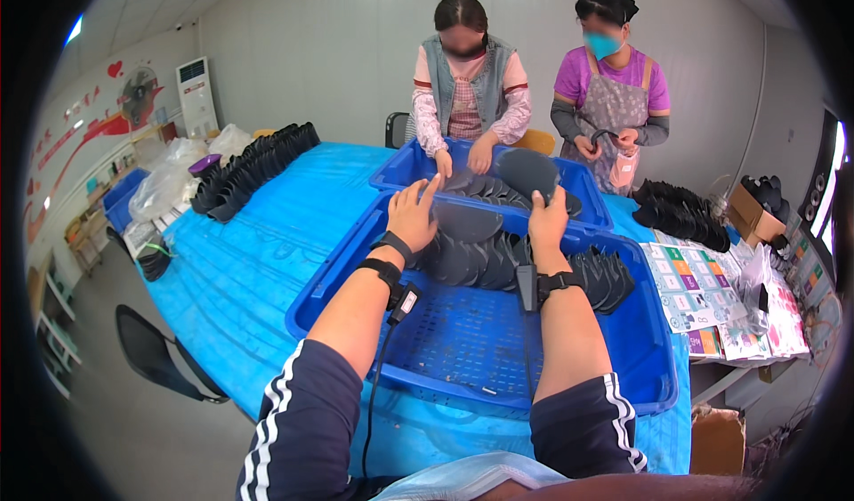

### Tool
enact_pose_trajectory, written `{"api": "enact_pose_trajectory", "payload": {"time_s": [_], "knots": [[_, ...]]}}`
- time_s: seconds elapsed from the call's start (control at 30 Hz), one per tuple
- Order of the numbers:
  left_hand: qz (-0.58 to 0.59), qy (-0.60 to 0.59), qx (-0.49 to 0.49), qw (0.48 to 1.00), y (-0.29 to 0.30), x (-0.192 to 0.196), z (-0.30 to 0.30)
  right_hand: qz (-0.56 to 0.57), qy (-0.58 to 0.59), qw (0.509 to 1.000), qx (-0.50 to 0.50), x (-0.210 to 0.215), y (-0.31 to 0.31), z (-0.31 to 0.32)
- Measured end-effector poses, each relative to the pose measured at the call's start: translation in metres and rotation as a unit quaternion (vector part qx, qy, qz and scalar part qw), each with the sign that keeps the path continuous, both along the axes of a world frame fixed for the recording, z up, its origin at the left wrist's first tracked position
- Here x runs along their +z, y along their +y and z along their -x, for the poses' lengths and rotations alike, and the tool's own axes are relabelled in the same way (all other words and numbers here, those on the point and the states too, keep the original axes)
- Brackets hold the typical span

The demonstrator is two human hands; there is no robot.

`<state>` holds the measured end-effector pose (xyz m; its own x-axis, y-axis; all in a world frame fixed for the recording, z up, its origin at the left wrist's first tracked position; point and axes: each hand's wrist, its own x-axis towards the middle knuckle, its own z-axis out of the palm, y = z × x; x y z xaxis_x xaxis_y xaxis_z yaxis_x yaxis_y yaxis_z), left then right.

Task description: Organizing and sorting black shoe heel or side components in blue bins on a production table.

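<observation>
Right hand (546, 222), centre of the frame: thumb and fingers closed on the lower right edge of one dark grey oval pad (523, 172). The pad is held up above the crates, broad face toward the camera, long axis slanting from upper left to lower right; both ends are rounded, and which is the front cannot be told.

Left hand (412, 219), left of centre: fingers extended and parted, pointing to the top of the frame; no grasp shows, and contact with any pad cannot be told.

Wrists: black straps (384, 270) on both, each with a small dark device.

Near crate (463, 336), blue, centre: one row of dark pads (454, 261) along its far side, overlapping, standing on edge; a further group (603, 278) at its right end.

Far crate (584, 181), blue, just beyond: more dark pads, overlapping.

Desk (294, 194), blue-covered: black curved pieces (253, 172) in rows, upper left; similar black pieces (680, 214), right; printed sheets (689, 287), right.

Top of frame: two co-workers, one in a denim vest (507, 60), one holding a dark curved strip (605, 134).
</observation>
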<state>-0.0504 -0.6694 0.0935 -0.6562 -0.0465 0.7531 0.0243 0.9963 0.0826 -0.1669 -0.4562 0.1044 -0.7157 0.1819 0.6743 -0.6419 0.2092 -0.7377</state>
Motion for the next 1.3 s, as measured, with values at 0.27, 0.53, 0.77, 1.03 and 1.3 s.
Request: {"api": "enact_pose_trajectory", "payload": {"time_s": [0.27, 0.53, 0.77, 1.03, 1.3], "knots": [[-0.017, 0.114, -0.02, 0.993, 0.008, 0.014, -0.007, 0.075, -0.064, 0.89, 0.445, 0.002, -0.051, -0.028], [-0.431, 0.054, -0.17, 0.885, -0.014, 0.007, 0.008, 0.149, -0.209, 0.838, 0.481, 0.01, -0.043, -0.044], [-0.695, -0.049, -0.337, 0.633, 0.021, 0.018, 0.007, 0.073, -0.258, 0.778, 0.568, 0.012, -0.046, -0.056], [-0.288, -0.153, -0.287, 0.901, -0.009, 0.027, -0.012, 0.009, -0.231, 0.787, 0.571, 0.025, -0.015, -0.037], [0.047, 0.148, -0.052, 0.986, 0.0, 0.035, -0.022, -0.019, -0.158, 0.839, 0.52, 0.006, -0.027, -0.028]]}}
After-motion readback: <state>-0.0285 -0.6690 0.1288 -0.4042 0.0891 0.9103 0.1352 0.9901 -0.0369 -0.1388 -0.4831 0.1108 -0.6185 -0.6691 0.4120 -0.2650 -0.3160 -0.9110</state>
